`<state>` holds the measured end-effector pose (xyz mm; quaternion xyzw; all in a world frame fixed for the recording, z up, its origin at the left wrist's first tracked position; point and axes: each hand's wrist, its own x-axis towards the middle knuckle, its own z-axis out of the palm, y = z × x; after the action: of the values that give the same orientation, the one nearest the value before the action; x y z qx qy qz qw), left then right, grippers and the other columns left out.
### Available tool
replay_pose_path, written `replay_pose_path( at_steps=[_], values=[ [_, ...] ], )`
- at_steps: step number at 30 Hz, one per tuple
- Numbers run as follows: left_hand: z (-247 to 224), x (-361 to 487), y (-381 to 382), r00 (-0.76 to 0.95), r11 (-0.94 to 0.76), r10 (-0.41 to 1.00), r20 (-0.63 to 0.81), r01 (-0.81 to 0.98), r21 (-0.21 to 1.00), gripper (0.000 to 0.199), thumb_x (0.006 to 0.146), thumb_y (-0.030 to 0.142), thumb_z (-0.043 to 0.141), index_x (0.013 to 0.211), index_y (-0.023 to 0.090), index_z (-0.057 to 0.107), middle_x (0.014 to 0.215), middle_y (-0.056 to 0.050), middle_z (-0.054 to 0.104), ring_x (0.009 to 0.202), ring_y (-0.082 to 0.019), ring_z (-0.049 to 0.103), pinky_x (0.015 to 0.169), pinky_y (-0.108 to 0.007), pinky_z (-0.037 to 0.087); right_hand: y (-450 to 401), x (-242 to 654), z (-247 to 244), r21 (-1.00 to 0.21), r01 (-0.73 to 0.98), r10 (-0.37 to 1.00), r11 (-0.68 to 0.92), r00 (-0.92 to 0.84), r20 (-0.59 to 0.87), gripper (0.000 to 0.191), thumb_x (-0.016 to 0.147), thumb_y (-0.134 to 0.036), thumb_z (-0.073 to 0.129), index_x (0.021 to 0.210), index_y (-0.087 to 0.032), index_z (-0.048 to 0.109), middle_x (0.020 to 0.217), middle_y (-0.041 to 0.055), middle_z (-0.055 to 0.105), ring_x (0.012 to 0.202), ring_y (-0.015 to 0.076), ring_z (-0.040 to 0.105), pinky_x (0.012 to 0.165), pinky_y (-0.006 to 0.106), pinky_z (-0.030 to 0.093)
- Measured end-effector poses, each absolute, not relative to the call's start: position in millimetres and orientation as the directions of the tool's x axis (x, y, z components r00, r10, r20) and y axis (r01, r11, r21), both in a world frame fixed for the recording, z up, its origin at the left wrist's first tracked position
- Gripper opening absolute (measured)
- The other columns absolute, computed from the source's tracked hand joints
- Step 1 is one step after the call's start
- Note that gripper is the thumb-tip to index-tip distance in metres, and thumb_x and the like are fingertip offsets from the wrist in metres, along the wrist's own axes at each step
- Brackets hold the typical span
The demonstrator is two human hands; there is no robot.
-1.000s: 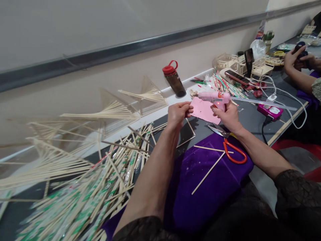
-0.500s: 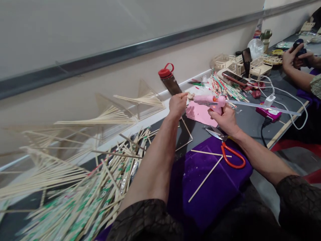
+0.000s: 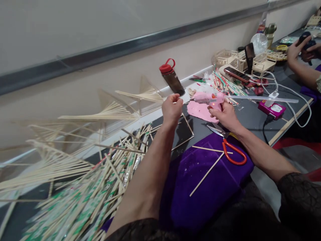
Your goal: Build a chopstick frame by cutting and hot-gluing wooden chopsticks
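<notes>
A pink hot glue gun [image 3: 209,98] sits in my right hand [image 3: 227,117], its nozzle pointing left. A long clear glue stick [image 3: 260,98] juts from its back end. My left hand [image 3: 172,108] is closed, left of the nozzle and apart from it; whatever its fingers pinch, if anything, is hidden. Below the gun lies a pink sheet [image 3: 200,112]. Orange-handled scissors [image 3: 234,152] rest on purple cloth [image 3: 200,207] under my right forearm. Two thin sticks [image 3: 207,174] lie on the cloth by the scissor handle.
Left of my arm spreads a pile of wrapped chopsticks [image 3: 82,201]. Fanned stick structures [image 3: 105,112] stand along the wall. A red-capped bottle [image 3: 173,80] leans behind my left hand. At right are a purple power adapter [image 3: 272,108], cables, phones, and another person's hands [image 3: 297,50].
My left hand has drawn back to the left from the glue gun's nozzle, opening a gap. The glue gun stays in my right hand, and the view has shifted slightly.
</notes>
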<state>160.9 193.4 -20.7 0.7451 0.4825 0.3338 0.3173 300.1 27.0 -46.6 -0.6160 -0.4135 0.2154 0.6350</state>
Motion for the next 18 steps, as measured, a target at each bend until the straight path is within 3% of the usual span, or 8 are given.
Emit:
replay_pose_path(
  at_steps=[2,5,9,12,18],
  values=[
    [-22,141,169,0.353,-0.405,0.902,0.248,0.499,0.766,0.044,0.084,0.027,0.058,0.126,0.015,0.069,0.108,-0.008,0.074,0.085,-0.018,0.066,0.074,-0.027,0.048,23,299,-43,-0.963,0.23,0.856,0.141,0.461,0.235,0.028,0.074,-0.038,0.066,0.095,-0.019,0.064,0.095,0.0045,0.07,0.078,0.017,0.063,0.067,0.029,0.051],
    [-26,108,132,0.489,-0.541,0.831,0.265,0.596,0.594,0.033,0.084,0.03,0.063,0.113,0.02,0.076,0.103,-0.006,0.076,0.09,-0.021,0.066,0.081,-0.03,0.047,15,298,-34,-0.955,0.283,0.936,0.088,0.304,0.176,0.018,0.074,-0.03,0.065,0.088,-0.018,0.064,0.084,0.0028,0.068,0.073,0.0159,0.06,0.066,0.028,0.047],
    [-39,71,103,0.502,-0.506,0.854,0.138,0.74,0.443,0.035,0.083,0.03,0.066,0.117,0.025,0.074,0.099,-0.004,0.077,0.081,-0.022,0.067,0.074,-0.032,0.045,5,297,-23,-0.927,0.374,0.99,0.035,0.114,0.083,0.01,0.073,-0.023,0.067,0.082,-0.017,0.064,0.069,-0.001,0.06,0.063,0.0133,0.053,0.062,0.027,0.042],
    [-50,59,96,0.454,-0.45,0.887,0.086,0.806,0.384,0.038,0.085,0.031,0.065,0.122,0.025,0.071,0.1,-0.005,0.077,0.082,-0.024,0.068,0.072,-0.032,0.044,1,297,-21,-0.903,0.427,0.988,0.053,0.107,0.108,0.006,0.076,-0.022,0.068,0.077,-0.018,0.064,0.067,-0.0016,0.056,0.063,0.0124,0.051,0.061,0.026,0.038],
    [-59,62,85,0.532,-0.522,0.846,0.042,0.808,0.273,0.025,0.092,0.033,0.06,0.108,0.024,0.076,0.111,-0.009,0.073,0.095,-0.027,0.068,0.071,-0.033,0.044,1,296,-25,-0.821,0.571,0.985,0.024,0.126,0.116,0.026,0.083,-0.027,0.068,0.061,-0.019,0.057,0.062,-0.001,0.053,0.061,0.0113,0.046,0.06,0.027,0.032]
  ],
)
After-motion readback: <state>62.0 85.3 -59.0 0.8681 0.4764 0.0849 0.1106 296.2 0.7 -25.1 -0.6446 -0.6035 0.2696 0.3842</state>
